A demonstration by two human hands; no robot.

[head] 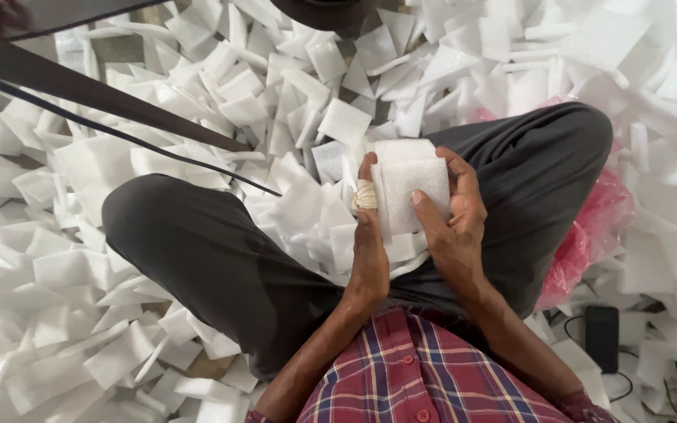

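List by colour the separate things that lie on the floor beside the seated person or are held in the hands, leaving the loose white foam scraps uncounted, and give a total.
White: 1, the foam stack gripped between the left hand and right hand.
Pink: 1, the plastic bag beside the right knee.
Black: 1, the small flat device with a cable.
Total: 3

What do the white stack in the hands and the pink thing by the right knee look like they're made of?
White stack: looks like thin foam sheet, matte, soft-edged and slightly translucent, like the loose pieces on the floor. Both hands grip it, left hand and right hand.
Pink bag: probably thin plastic film, glossy, crinkled and see-through.
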